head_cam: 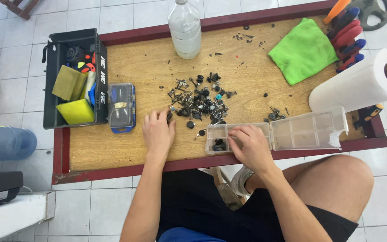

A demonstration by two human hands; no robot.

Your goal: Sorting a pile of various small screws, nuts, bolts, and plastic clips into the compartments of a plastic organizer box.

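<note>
While palms face down, left hand [158, 131] pinching a small dark part [169, 115], right hand [248, 144] gripping the clear organizer box [307, 131].

A home repair or hobby corner is suggested: a wooden desk [126, 148] with a dark-red raised rim is set on white floor tiles [113, 210], and a black plastic toolbox [52, 85], colour-handled screwdrivers [346, 38] and a scattered pile of small black screws [200, 101] are seen on it.

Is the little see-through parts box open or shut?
Open. The clear compartment box has its lid flipped flat to the side, and black parts show inside one compartment.
</note>
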